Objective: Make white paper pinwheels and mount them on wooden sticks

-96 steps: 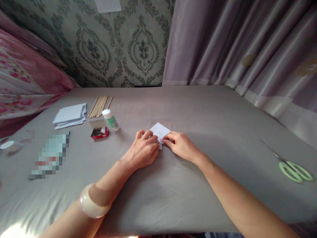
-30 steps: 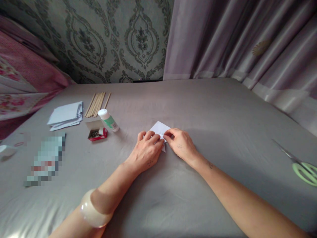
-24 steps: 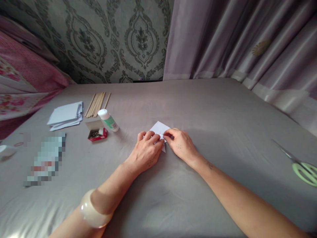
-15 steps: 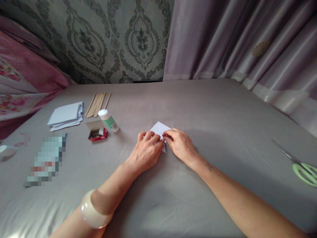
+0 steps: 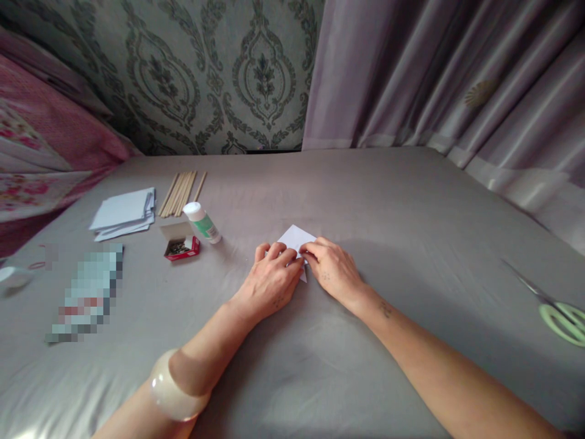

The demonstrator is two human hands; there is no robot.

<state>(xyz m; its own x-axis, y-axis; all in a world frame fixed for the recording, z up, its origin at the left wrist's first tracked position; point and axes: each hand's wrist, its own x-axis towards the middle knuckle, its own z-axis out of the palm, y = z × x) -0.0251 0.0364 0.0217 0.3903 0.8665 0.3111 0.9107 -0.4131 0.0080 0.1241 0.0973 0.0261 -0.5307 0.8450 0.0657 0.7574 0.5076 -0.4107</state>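
Note:
A small white sheet of paper (image 5: 295,235) lies on the grey cloth, turned so that one corner points away from me. My left hand (image 5: 273,277) rests over its left and near part, fingers curled and pressing on it. From the right, my right hand (image 5: 331,265) pinches the paper between thumb and forefinger, close to the left fingertips. A tip of the paper pokes out below the fingers; the middle is hidden beneath both hands.
Left of my hands stand a glue stick (image 5: 202,222) and an open red box of small metal pieces (image 5: 181,248). Behind them lie wooden sticks (image 5: 178,194) and a paper stack (image 5: 123,212). A blurred packet (image 5: 89,292) is at left, green-handled scissors (image 5: 564,320) at far right.
Both hands stay on the paper in almost the same place. The whole view has shifted very slightly.

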